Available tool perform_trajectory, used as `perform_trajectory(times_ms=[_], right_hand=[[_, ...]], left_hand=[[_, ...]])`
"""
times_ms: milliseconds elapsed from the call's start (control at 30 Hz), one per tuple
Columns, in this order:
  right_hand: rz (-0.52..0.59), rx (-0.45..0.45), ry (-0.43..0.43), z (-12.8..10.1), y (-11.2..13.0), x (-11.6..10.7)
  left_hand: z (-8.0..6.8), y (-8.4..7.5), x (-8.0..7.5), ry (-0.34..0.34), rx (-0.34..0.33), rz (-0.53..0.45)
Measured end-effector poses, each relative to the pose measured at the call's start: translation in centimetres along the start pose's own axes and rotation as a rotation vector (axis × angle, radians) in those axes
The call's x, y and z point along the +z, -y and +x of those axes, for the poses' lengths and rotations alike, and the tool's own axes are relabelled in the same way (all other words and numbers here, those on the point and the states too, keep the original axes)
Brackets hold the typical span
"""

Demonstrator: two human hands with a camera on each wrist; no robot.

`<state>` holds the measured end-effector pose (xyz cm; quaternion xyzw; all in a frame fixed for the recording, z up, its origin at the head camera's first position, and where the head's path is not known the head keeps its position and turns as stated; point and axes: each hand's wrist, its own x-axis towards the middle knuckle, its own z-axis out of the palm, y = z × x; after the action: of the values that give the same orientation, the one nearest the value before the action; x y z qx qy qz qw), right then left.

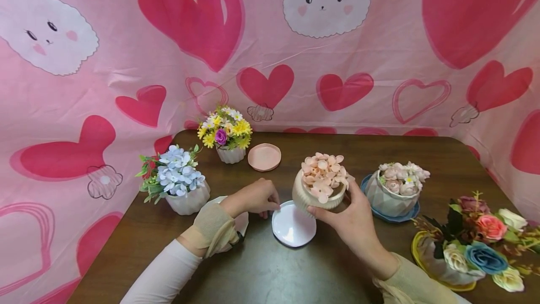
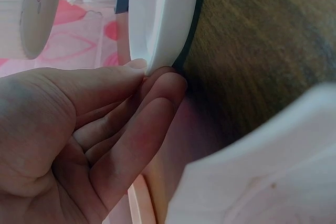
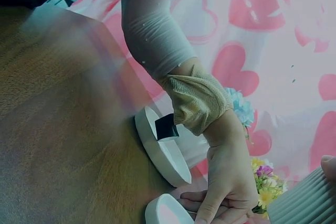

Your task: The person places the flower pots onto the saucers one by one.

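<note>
The pot of pink flowers (image 1: pixel 321 186) is not yet set down on the white saucer (image 1: pixel 293 225); it hangs just above its far right rim, near the middle of the table (image 1: pixel 270 271). The left hand (image 1: pixel 253 197) pinches the saucer's left rim with curled fingers (image 2: pixel 157 103). The right hand (image 1: pixel 352 215) grips the pot from below. Farther back, one pot already stands on a blue saucer (image 1: pixel 390 217), and a pink saucer (image 1: pixel 264 157) lies bare.

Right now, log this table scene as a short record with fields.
left hand: fingertips pinch the rim of the white saucer
right hand: grips the ribbed pot of peach flowers, held over the saucer's far edge
pink saucer: bare, beside the yellow flower pot
blue saucer: under a faceted white pot
surface: dark wooden table
</note>
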<state>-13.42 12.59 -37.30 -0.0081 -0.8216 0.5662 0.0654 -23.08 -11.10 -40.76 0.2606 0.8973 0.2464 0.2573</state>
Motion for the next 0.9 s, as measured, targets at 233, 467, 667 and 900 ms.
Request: perform_trajectory(times_ms=[233, 467, 667, 900], right_hand=[[-0.006, 0.005, 0.01, -0.23, -0.09, 0.25], [0.023, -0.022, 0.021, -0.35, -0.3, 0.52], [-0.008, 0.008, 0.044, -0.48, -0.4, 0.72], [0.033, 0.003, 0.06, -0.6, -0.55, 0.96]], left_hand=[[0.03, 0.09, 0.07, -0.001, 0.01, -0.001], [0.01, 0.05, 0.08, -0.007, 0.017, -0.006], [0.06, 0.08, 0.06, -0.009, 0.02, -0.001], [0.01, 0.03, 0.12, -0.016, 0.041, 0.014]])
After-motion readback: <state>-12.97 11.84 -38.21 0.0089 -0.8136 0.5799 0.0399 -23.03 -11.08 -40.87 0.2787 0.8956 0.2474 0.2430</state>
